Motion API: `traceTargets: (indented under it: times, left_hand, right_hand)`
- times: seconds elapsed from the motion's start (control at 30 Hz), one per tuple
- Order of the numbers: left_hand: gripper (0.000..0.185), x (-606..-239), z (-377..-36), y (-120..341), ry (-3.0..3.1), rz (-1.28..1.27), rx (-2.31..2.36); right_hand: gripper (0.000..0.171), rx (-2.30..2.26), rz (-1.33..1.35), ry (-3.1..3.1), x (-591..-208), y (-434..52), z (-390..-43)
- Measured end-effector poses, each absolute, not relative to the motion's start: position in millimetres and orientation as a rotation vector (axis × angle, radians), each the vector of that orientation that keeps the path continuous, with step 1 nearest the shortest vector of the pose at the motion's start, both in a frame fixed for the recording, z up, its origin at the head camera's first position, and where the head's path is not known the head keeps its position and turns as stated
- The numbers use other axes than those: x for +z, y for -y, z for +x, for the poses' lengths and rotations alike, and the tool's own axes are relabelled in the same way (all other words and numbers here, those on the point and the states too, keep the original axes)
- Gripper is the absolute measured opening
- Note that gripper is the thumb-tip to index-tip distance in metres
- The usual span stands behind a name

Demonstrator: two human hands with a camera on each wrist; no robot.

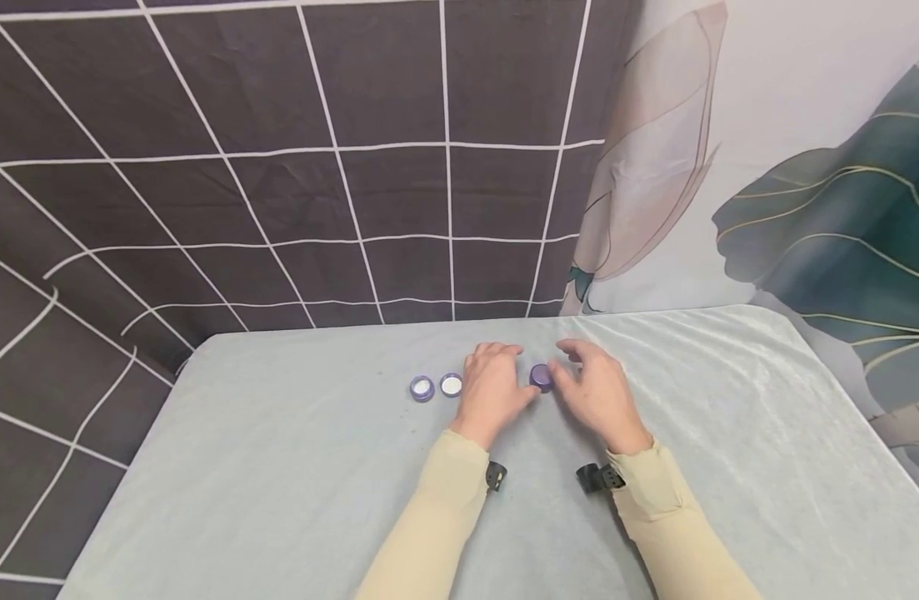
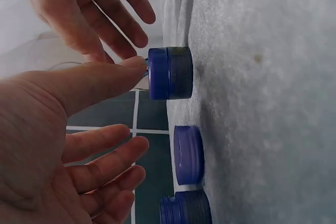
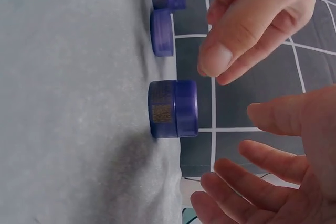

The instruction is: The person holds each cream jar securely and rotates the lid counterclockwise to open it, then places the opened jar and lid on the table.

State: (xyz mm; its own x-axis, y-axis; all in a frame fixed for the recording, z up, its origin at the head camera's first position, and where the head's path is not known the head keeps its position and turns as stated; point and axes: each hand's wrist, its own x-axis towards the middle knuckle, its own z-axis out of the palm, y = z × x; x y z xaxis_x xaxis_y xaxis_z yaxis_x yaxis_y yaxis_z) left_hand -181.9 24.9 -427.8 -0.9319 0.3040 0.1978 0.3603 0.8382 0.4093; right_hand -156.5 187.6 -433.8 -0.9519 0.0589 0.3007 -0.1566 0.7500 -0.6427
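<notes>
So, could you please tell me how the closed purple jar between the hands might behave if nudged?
The closed purple jar would probably slide rather than tip, being squat and upright on the cloth. Its smooth, glossy lid may feel slippery. Its crisp, undented shape suggests it is stiff.

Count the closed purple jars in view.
1: the closed purple jar stands between the left hand and the right hand. The left hand may hide others.

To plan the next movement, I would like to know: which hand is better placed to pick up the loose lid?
Probably the left hand: it is close beside the loose lid, while the right hand is beyond the closed jar.
</notes>
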Motion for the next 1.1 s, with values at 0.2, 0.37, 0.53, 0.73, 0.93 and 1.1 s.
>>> traceTargets:
  times: [0.2,0.37,0.53,0.73,0.93,1.1]
  left_hand:
    - [0.060,-430,-188,-34,2.924,-0.526,-0.623]
    - [0.057,-433,-190,-40,2.949,-0.550,-0.553]
    - [0.041,-439,-190,-45,2.954,-0.584,-0.474]
    - [0.036,-439,-189,-48,2.962,-0.594,-0.445]
    - [0.031,-440,-190,-50,2.966,-0.596,-0.473]
    - [0.030,-440,-190,-51,2.958,-0.590,-0.487]
  right_hand:
    - [0.034,1.003,0.079,2.655,-436,-189,-157]
    - [0.034,0.990,0.099,2.664,-438,-189,-158]
    - [0.034,0.989,0.111,2.676,-440,-188,-158]
    - [0.034,0.994,0.112,2.667,-442,-187,-159]
    - [0.035,0.990,0.127,2.682,-442,-186,-159]
    - [0.035,0.999,0.123,2.690,-442,-186,-158]
